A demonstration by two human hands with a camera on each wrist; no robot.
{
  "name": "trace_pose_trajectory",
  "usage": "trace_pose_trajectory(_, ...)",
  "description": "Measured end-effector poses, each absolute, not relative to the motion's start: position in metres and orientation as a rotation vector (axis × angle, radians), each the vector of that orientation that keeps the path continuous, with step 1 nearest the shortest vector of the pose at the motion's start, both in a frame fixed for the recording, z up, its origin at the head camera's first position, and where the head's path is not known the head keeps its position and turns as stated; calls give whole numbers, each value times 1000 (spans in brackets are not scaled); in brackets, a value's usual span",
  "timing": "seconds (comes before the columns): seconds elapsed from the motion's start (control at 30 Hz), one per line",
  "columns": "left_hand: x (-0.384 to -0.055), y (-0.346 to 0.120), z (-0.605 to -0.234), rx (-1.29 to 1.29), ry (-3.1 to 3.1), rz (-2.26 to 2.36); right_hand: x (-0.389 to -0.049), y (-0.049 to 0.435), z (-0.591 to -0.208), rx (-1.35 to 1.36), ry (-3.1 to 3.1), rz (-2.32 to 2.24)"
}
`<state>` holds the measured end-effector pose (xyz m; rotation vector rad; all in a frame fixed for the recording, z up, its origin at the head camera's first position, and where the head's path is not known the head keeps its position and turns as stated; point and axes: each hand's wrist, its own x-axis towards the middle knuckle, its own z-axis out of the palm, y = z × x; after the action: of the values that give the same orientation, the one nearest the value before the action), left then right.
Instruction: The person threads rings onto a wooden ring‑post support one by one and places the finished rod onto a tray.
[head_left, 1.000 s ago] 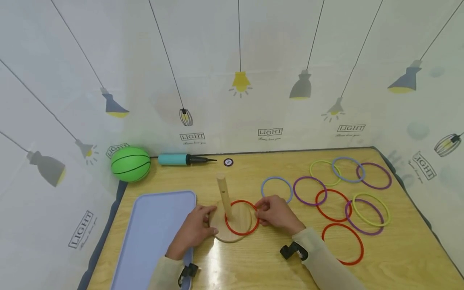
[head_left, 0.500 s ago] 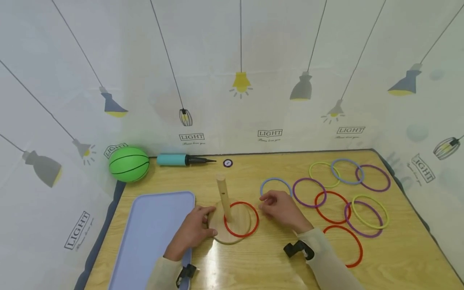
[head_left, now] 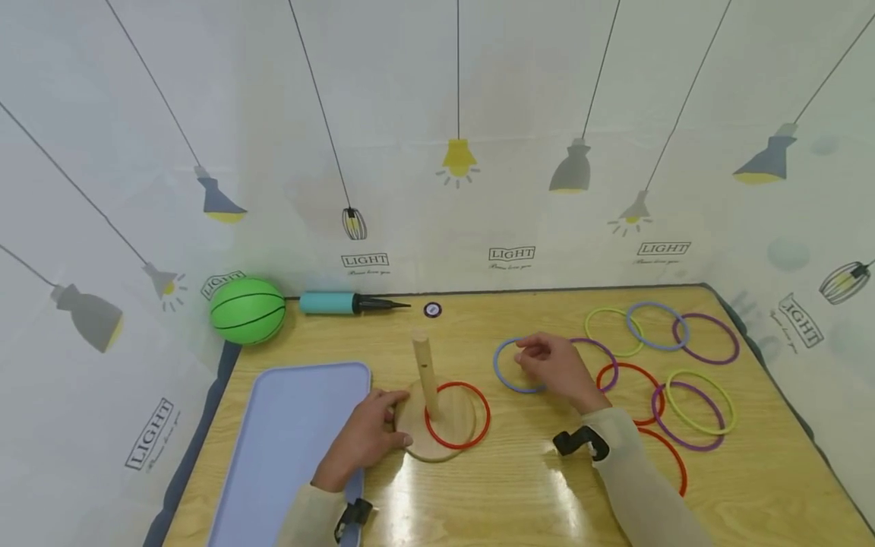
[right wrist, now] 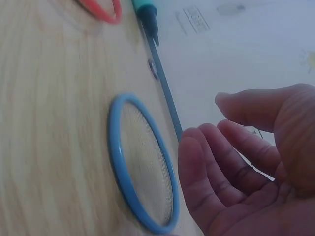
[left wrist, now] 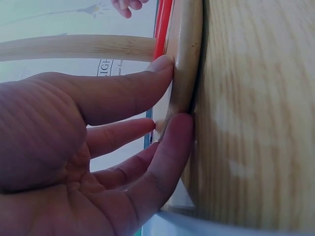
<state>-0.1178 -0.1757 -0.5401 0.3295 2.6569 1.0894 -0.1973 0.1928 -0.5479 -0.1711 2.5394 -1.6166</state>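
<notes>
My left hand [head_left: 367,433] holds the edge of a round wooden base [head_left: 415,437] with an upright peg [head_left: 426,372]. In the left wrist view, the thumb lies on the base's rim [left wrist: 188,54] and a finger presses against its side. Around the peg's foot lies a red ring [head_left: 488,416], partly over the base's right edge. Further right, my right hand [head_left: 555,368] hovers over a blue ring [head_left: 496,369] lying on the table. The right wrist view shows its fingers loosely bent, apart from the blue ring [right wrist: 116,147], with nothing between them.
Several purple, red, yellow and blue rings lie at the right, among them a purple ring [head_left: 738,348] and a yellow ring [head_left: 735,410]. A lilac tray [head_left: 287,433] lies left. At the back are a green ball [head_left: 247,311], a teal hand pump [head_left: 328,303] and a small dark disc [head_left: 432,310].
My right hand has let go of the red ring at the peg and moved right and back, over the blue ring. My left hand has stayed on the wooden base.
</notes>
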Motion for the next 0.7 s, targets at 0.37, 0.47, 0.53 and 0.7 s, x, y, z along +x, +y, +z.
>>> trace_pose_trajectory(0.37, -120, -174, -543, 347, 2670, 1055, -217, 228, -552, -103, 2790, -1432)
trace_pose_trajectory(0.47, -121, -173, -543, 353, 2669, 1046, -218, 233, -554, -112, 2800, -1362)
trace_pose_trajectory(0.53, -120, -173, -542, 353, 2671, 1040, -219, 233, -555, -132, 2814, -1293)
trace_pose_trajectory(0.7, -119, -174, -539, 348, 2688, 1031, -223, 228, -558, -182, 2858, -1151)
